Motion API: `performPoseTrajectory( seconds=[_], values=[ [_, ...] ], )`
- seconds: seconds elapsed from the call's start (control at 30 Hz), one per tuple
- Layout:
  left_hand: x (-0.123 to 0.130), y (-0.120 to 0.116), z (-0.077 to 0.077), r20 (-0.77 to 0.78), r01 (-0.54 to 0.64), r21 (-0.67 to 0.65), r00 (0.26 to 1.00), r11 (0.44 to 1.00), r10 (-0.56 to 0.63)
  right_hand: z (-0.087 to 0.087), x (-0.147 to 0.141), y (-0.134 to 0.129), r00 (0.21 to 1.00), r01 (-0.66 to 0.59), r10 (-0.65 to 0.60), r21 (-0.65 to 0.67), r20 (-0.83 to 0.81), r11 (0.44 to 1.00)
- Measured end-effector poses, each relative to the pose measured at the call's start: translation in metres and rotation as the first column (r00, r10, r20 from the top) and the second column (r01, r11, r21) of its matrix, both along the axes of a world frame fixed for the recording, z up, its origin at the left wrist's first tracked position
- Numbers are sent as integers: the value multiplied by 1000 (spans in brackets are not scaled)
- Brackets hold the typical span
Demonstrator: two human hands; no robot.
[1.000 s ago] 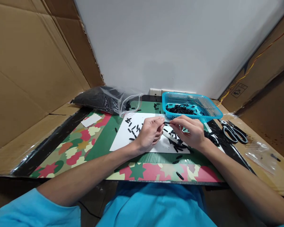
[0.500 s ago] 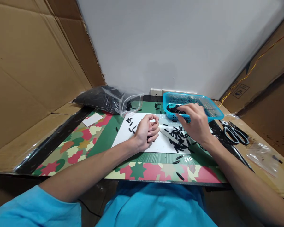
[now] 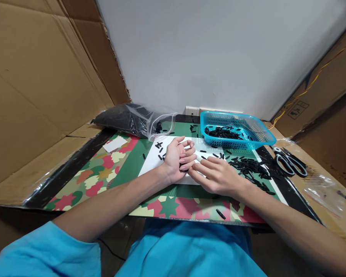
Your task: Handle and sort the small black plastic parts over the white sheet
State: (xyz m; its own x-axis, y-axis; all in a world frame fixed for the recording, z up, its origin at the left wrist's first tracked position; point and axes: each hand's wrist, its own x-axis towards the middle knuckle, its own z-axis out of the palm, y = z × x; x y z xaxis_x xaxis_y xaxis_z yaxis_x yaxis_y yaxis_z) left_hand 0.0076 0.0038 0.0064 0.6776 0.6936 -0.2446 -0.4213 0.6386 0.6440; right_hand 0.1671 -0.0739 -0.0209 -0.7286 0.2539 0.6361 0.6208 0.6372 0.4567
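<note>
Palm up above a white sheet [image 3: 150, 164], my left hand [image 3: 175, 159] has its fingers curled in. Dark bits show between its lower fingers and palm, like the small black elongated pieces lying around. A pale, narrow tip shows just beyond its fingertips; its kind is unclear. My right hand [image 3: 215, 175] is palm down, its fingers bent and drawn together against the left fingertips. What it pinches, if anything, is hidden. Right of it lies a pile of small black pieces [image 3: 249, 167], partly covered by the hand and wrist.
A blue plastic basket [image 3: 265, 134] holds many more black pieces at the back right. A clear zip bag [image 3: 123, 120] full of dark material lies back left. Scissors [image 3: 288, 163] and a small plastic bag [image 3: 324, 192] lie right. Cardboard walls [image 3: 46, 69] stand on both sides.
My right hand has come from over the basket's front edge down and left to my left hand's fingertips. My left hand stays nearly in place.
</note>
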Motion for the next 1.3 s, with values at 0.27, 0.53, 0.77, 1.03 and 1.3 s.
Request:
performPoseTrajectory(
  seconds=[0.27,0.53,0.77,1.03,1.3],
  values=[
    [-1,3,1,-38,-54,70,998,996,57,-1,0,-2,995,-101,99,-103,-32,989],
    [-3,13,-1,-143,-40,188,987,981,68,-3,8,2,951,-89,1,-270,-308,959],
    [-9,22,3,-487,371,806,858,461,162,4,31,11,817,-105,-148,-397,-557,912],
    [-21,23,3,-744,756,654,646,-7,172,8,48,21,820,-160,-248,-623,-516,766],
    [-29,23,9,-765,780,621,625,-78,156,18,58,18,940,-88,-236,-846,-245,527]
  ],
)
